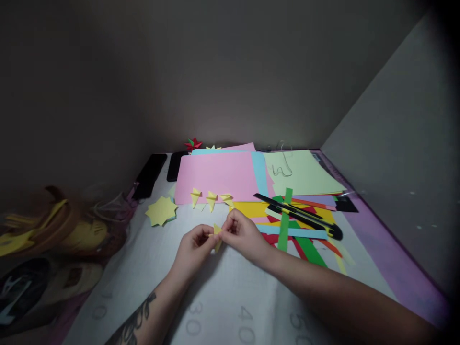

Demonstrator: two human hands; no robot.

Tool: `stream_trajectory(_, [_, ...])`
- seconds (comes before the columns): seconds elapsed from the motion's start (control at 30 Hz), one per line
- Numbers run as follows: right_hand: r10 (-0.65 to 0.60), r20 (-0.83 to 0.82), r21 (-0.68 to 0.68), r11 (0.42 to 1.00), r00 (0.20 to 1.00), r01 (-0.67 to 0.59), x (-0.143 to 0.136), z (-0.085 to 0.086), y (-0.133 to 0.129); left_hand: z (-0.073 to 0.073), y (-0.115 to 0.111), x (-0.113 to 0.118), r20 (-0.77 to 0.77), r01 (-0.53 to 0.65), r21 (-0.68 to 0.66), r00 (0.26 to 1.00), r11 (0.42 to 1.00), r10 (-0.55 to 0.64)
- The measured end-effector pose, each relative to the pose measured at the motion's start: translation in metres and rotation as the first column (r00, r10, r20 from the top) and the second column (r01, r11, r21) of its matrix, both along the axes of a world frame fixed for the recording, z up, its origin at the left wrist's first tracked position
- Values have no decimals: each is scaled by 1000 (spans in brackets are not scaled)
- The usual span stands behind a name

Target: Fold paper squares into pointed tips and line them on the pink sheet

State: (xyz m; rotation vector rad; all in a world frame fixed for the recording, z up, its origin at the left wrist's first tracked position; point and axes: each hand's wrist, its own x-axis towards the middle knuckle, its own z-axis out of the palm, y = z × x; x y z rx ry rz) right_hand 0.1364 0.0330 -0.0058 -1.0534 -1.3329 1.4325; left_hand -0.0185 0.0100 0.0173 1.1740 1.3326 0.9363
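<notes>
Because the left hand [196,242] and right hand [241,233] pinch a yellow paper [217,230], apparently folded, between their fingertips, an uneven tug could tear it; three folded pieces [212,198] lie just beyond the grip.

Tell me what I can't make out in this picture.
All in the head view:
Yellow piece: fingers of the left hand and right hand cover parts of it, so its full shape is hidden.
Pale star: its lower part is hidden behind the blue sheet.
Paper strips: they overlap, hiding lower ones.
Black patch: cut off by the left edge.
</notes>
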Motion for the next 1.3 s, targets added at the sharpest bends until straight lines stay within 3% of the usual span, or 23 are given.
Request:
stream_trajectory(0.2, [-26,-54,-7,1000,998,26,-2,2,0,4,0,0,-88,123,-45,988,991,-127])
stream_trajectory(0.3, [-4,-31,-10,1000,1000,4,-2,3,-2,6,-1,1,-71,119,-33,990,992,-121])
stream_trajectory(0.47, [31,-61,-50,998,998,-34,-4,6,-4,4,-2,0,19,-46,-37,999,998,47])
stream_trajectory(0.57, [48,-69,-34,998,996,-50,-5,7,-4,2,-2,-1,85,-191,-23,978,981,192])
stream_trajectory(0.67, [53,-81,-26,998,995,-55,-3,5,-3,0,1,-5,155,-256,-36,953,966,258])
stream_trajectory(0.77, [28,-21,3,1000,999,-28,1,2,-4,0,5,-10,212,-334,-48,917,941,337])
stream_trajectory(0.83, [-12,83,91,996,996,4,3,2,-5,0,7,-12,187,-357,-36,915,933,357])
stream_trajectory(0.9, [-63,188,261,965,980,12,3,3,-7,2,6,-11,113,-295,-29,948,955,296])
stream_trajectory(0.97, [-101,248,437,900,964,-19,2,3,-8,3,3,-8,34,-187,-35,981,982,188])
stream_trajectory(1.03, [-103,279,523,850,955,-61,1,3,-9,3,0,-5,-36,-91,-33,995,995,90])
stream_trajectory(1.1, [-100,296,508,859,950,-68,1,1,-9,3,-1,-3,-96,-31,-22,995,999,28])
stream_trajectory(1.3, [-88,232,251,968,969,27,7,-7,-2,1,2,-6,-183,61,35,982,998,-53])
